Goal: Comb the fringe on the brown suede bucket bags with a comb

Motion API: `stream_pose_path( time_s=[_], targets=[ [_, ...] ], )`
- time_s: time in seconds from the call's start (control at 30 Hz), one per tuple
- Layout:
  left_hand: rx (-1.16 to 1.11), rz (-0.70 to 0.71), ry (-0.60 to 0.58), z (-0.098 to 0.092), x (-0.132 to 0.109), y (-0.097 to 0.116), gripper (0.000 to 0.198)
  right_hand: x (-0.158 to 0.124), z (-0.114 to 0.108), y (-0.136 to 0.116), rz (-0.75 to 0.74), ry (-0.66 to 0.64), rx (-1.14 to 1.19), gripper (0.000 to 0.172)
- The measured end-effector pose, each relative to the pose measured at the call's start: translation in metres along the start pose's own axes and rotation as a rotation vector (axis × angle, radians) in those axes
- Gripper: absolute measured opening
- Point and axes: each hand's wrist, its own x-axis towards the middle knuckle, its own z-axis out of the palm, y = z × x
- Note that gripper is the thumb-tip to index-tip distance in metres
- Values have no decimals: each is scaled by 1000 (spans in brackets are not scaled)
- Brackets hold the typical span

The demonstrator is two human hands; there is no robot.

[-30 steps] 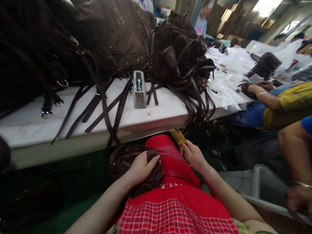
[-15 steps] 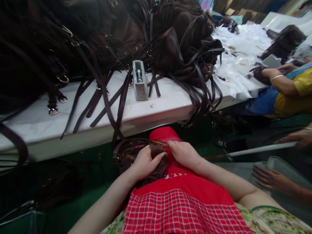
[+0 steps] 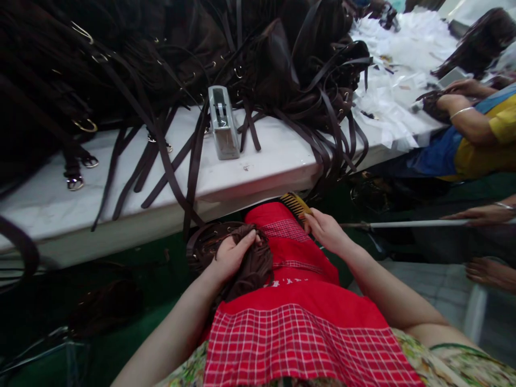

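My left hand (image 3: 235, 251) is closed round a bunch of dark brown fringe (image 3: 258, 264), which hangs over my lap. The fringe belongs to a brown bag (image 3: 201, 244) with metal eyelets, partly hidden beneath my hand and forearm. A yellowish comb (image 3: 295, 205) is pinched in my right hand (image 3: 325, 231), its teeth pointing up and to the left. The comb is held over the right side of my red apron (image 3: 306, 306), apart from the fringe.
Dark brown bags (image 3: 278, 59) with straps and buckles are heaped on the white table (image 3: 278, 164). Near its edge stands a grey tape dispenser (image 3: 223, 126). White paper (image 3: 403, 91) covers the table's far right, where a co-worker in yellow (image 3: 481, 137) handles something dark. Another person's hand grips a white pole (image 3: 415, 223).
My right hand has moved away from the fringe, up and to the right, bringing the comb into clear view. My left hand still holds the fringe. The camera view has shifted slightly.
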Motion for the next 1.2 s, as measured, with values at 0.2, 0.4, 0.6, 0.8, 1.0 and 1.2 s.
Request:
stream_pose_path(
  time_s=[0.2,0.4,0.6,0.8,1.0,1.2],
  targets=[
    [-343,-83,345,-14,5,-2,45,-20,23,-68,-339,-324,-18,29],
    [-434,-4,590,-35,-1,-22,49,-11,39,-87,-426,-435,-427,28],
    [-391,105,590,-28,-13,-16,41,-3,47,-71,-353,-369,-604,25],
    [-454,108,594,-11,-13,-8,33,18,53,-39,-168,-247,-714,24],
    [-14,0,304,-7,0,-7,35,18,48,-26,-81,-167,-722,30],
    [768,102,-194,7,5,9,33,17,49,-39,-117,-94,-655,36]
  ],
)
